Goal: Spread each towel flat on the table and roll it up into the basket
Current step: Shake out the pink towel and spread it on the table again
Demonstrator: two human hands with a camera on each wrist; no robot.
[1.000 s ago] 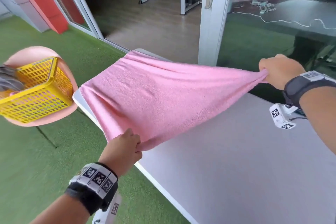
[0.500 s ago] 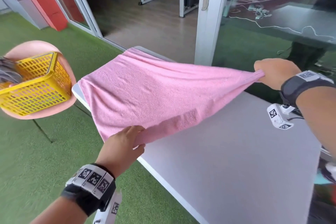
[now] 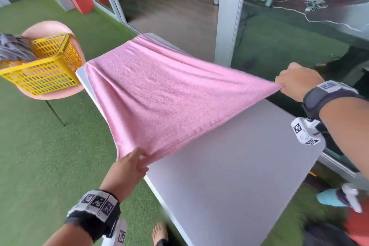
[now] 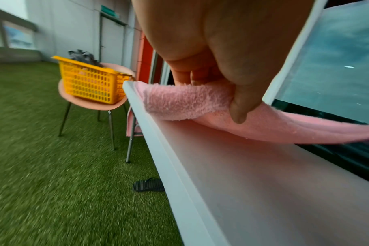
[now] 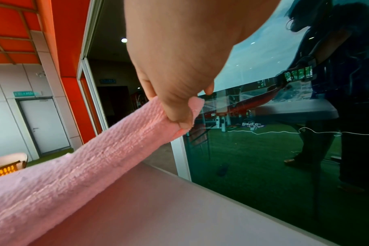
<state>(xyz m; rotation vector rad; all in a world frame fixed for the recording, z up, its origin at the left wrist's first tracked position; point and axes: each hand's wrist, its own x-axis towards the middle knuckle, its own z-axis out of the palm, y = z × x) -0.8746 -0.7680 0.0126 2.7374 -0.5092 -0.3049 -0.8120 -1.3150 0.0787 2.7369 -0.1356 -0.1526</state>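
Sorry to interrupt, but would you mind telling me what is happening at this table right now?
A person is spreading a pink terry towel over a white table. The left hand pinches one near corner and the right hand grips the other, holding that end stretched taut and lifted off the surface, while the far end lies on the table. A yellow plastic basket sits on a pink chair beside the table with grey cloth in it. No rolling has begun.
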